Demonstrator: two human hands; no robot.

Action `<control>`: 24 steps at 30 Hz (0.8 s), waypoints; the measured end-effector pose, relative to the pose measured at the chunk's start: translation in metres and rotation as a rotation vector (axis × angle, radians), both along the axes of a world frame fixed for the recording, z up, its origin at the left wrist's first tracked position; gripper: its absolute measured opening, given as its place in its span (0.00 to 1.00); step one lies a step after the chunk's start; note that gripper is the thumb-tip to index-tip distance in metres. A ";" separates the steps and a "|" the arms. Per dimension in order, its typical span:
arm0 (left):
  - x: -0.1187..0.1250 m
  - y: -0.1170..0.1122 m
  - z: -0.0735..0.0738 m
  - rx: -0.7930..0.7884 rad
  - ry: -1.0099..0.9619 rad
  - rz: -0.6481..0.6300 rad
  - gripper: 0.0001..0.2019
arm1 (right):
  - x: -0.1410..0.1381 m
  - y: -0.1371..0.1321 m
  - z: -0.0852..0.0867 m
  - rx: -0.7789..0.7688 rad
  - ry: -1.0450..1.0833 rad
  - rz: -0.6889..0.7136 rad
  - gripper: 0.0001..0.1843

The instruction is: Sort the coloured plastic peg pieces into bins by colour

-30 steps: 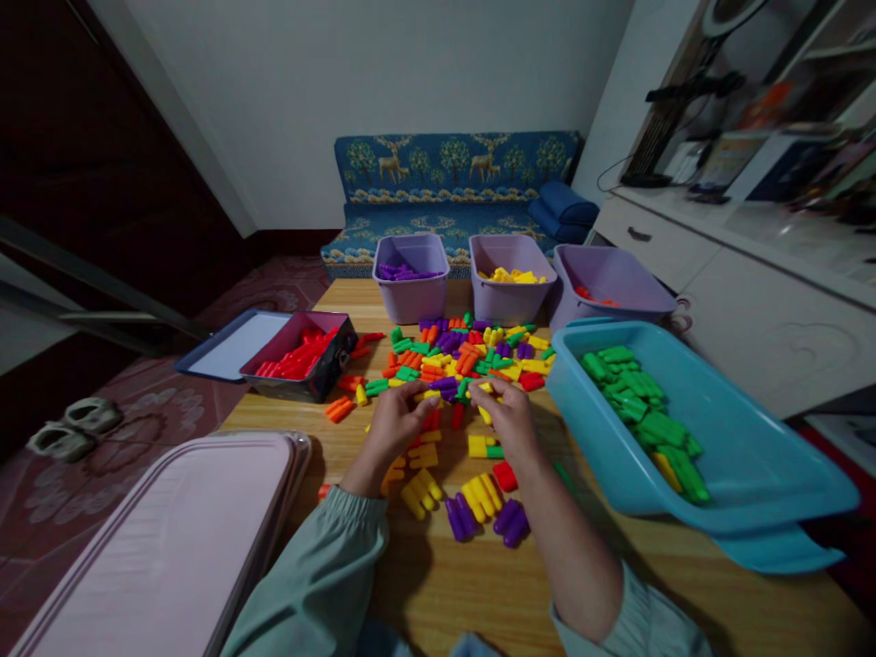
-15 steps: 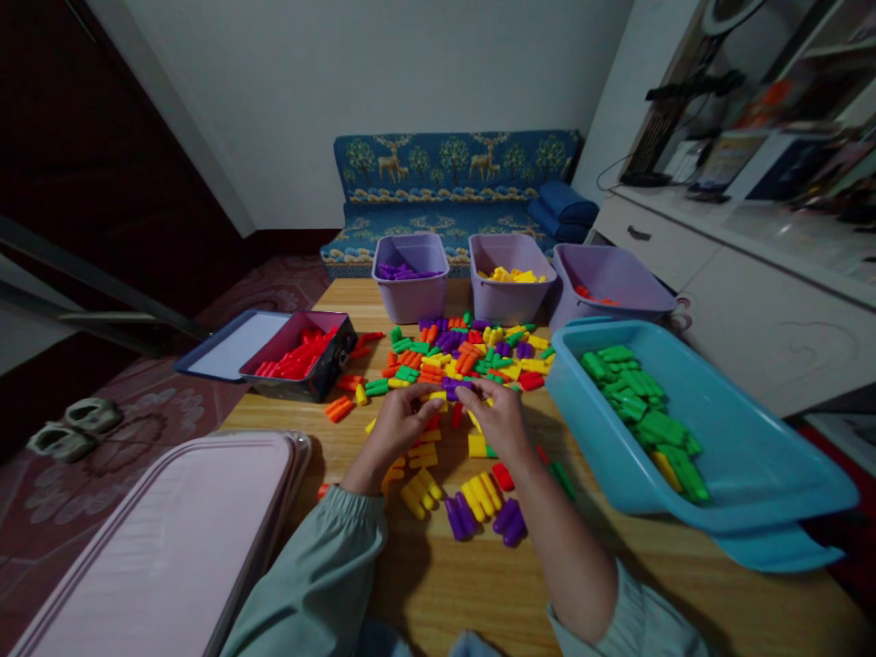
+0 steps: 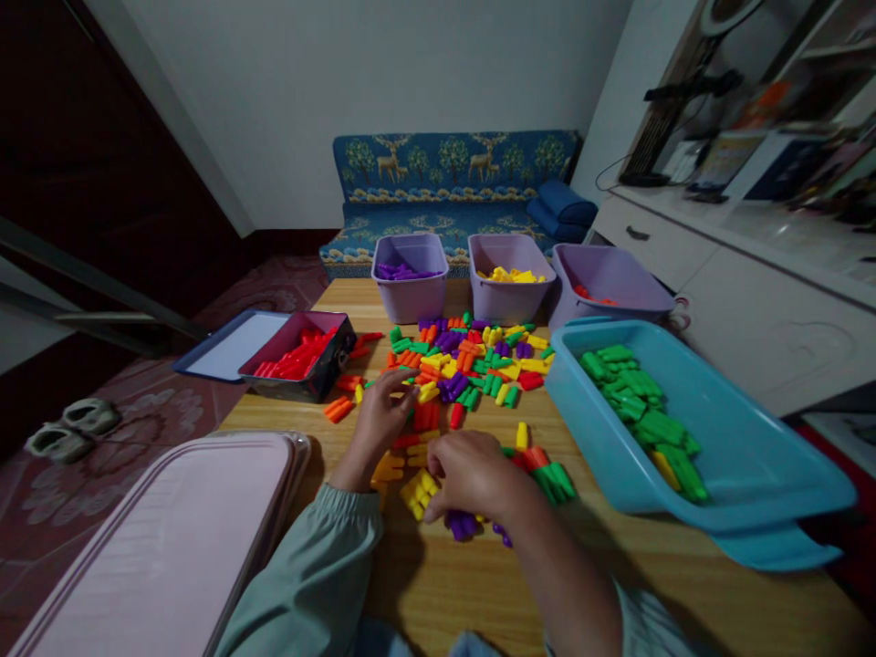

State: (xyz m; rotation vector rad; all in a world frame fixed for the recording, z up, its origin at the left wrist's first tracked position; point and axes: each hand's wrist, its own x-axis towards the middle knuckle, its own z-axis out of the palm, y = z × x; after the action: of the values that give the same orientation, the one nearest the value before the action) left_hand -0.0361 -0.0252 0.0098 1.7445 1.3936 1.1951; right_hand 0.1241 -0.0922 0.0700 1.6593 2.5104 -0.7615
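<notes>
1. Right hand (image 3: pixel 472 470): palm down, fingers bent beside yellow, finger-shaped plastic blocks (image 3: pixel 420 494), lower centre; grip hidden, cannot tell. Best pinch the group by its sides, sparing its neighbours.
2. Left hand (image 3: pixel 383 415): thumb and fingers slightly parted near a yellow plastic block (image 3: pixel 428 392), centre; hold unclear.
3. Beyond: multicoloured plastic pile (image 3: pixel 469 354), wooden counter (image 3: pixel 424 584).

Head camera, one: is looking forward and down from close behind left hand (image 3: pixel 380 415) and right hand (image 3: pixel 472 474), facing sofa (image 3: pixel 438 169) beyond.
</notes>
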 end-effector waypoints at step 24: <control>0.027 -0.030 0.044 -0.074 0.371 -0.481 0.19 | 0.088 0.045 -0.021 0.379 0.242 -0.517 0.19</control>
State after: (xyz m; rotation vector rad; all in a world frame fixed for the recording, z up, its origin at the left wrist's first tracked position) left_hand -0.0095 -0.0553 0.0535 2.1602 1.0932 0.5760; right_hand 0.2117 -0.0477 0.0487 2.5498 2.5172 -0.5561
